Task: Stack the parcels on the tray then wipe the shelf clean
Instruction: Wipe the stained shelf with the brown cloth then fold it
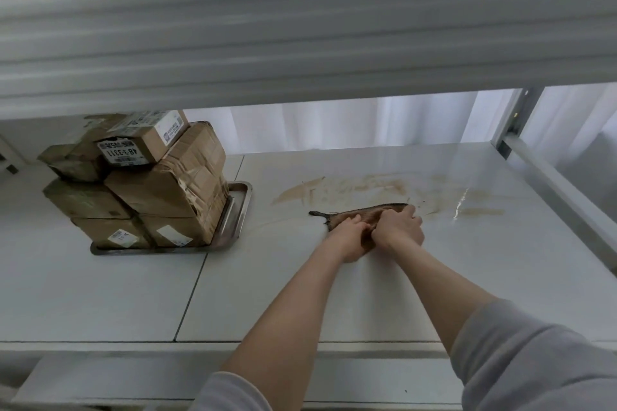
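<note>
Several brown cardboard parcels [160, 190] are stacked on a metal tray [237, 207] at the left of the white shelf [100, 294]. A brown cloth [362, 214] lies on the shelf to the right of the tray. My left hand [349, 237] and my right hand [399, 227] press side by side on the cloth, both gripping it. Beyond the cloth, tan smears of dirt [370, 188] spread across the shelf surface, running right to a wet streak [462, 203].
The upper shelf's front beam [300, 37] hangs low across the top of the view. A metal upright [514, 120] and side rail [561, 187] bound the shelf on the right. White curtains hang behind.
</note>
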The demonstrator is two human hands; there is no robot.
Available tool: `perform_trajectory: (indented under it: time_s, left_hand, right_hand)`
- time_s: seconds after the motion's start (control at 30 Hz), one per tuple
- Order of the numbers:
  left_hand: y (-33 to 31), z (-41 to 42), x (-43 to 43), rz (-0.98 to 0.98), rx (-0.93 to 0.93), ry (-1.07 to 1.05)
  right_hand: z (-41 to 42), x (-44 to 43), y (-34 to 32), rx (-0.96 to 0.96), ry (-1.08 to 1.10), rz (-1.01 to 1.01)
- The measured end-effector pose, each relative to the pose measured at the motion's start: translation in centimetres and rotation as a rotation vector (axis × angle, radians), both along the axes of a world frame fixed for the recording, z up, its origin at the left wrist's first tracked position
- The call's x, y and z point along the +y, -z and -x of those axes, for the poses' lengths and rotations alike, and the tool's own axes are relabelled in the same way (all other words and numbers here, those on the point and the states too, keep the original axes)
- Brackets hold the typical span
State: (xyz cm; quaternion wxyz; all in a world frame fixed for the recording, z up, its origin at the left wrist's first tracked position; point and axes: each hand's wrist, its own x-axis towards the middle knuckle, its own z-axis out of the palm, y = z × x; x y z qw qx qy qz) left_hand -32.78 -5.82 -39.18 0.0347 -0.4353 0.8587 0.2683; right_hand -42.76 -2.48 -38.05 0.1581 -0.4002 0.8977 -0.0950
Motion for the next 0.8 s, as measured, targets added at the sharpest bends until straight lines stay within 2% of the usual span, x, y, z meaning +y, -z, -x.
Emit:
perform_trajectory:
  time_s: [0.1,0.2,0.33,0.47,0.63,0.73,0.8]
  left_hand:
    - [0.2,-1.4,-0.7,0.015,0.012,-0.02]
    - [0.2,-4.5,-2.2,0.072,0.006,-0.125]
    - [0.4,-9.3,-4.1,0.108,-0.074,-0.297]
    - [1.1,-12.2,-4.5,0.059,-0.174,-0.411]
    - [0.4,-12.9,-3.2,-0.004,-0.436,-0.438]
    - [-0.1,-12.5,-2.5,-0.059,-0.587,-0.363]
    - [-0.6,-11.8,-2.0,-0.097,-0.64,-0.31]
  right_hand:
    - [-1.4,-0.9,0.2,0.026,-0.027,-0.012]
    - [-3.8,-2.1,0.5,-0.014,-0.168,-0.004]
    - [-8.0,-3.8,0.6,-0.11,-0.363,0.038]
    - [-11.8,-5.3,0.7,-0.192,-0.52,0.044]
    - [-13.7,-5.8,1.1,-0.288,-0.624,0.042]
    - [-13.4,-5.2,1.2,-0.352,-0.681,0.034]
    - [-12.9,-4.3,1.2,-0.317,-0.754,0.007]
